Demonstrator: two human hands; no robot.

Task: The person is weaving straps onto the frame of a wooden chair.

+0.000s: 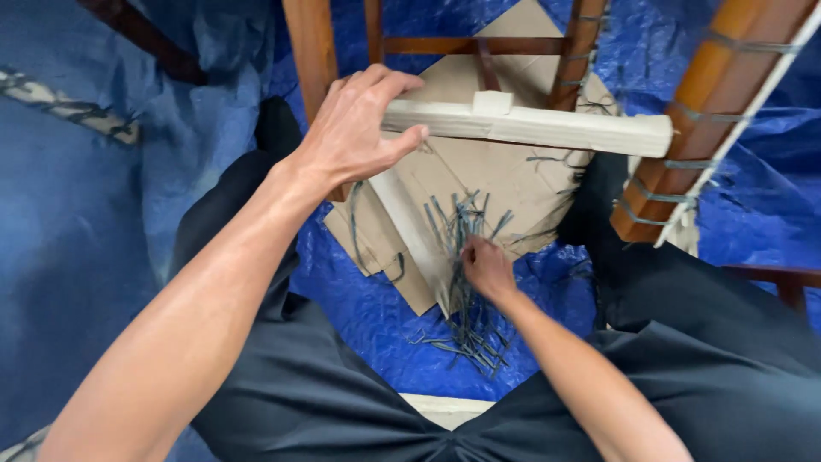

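Note:
My left hand (359,128) grips the left end of a pale wooden bar (547,127) that spans a brown wooden chair frame (312,51). Lower down, my right hand (487,269) reaches into a bunch of thin dark grey-green strands (462,231) lying on flattened brown cardboard (505,180), its fingers closed among them. More cut strands (466,342) are scattered on the blue tarp in front of my lap.
A blue tarp (103,214) covers the floor. A thick brown chair leg (710,94) wrapped with dark bands and a pale strip stands at the right. My dark trousers (684,342) fill the bottom. A strip of woven cord (68,107) lies at the left.

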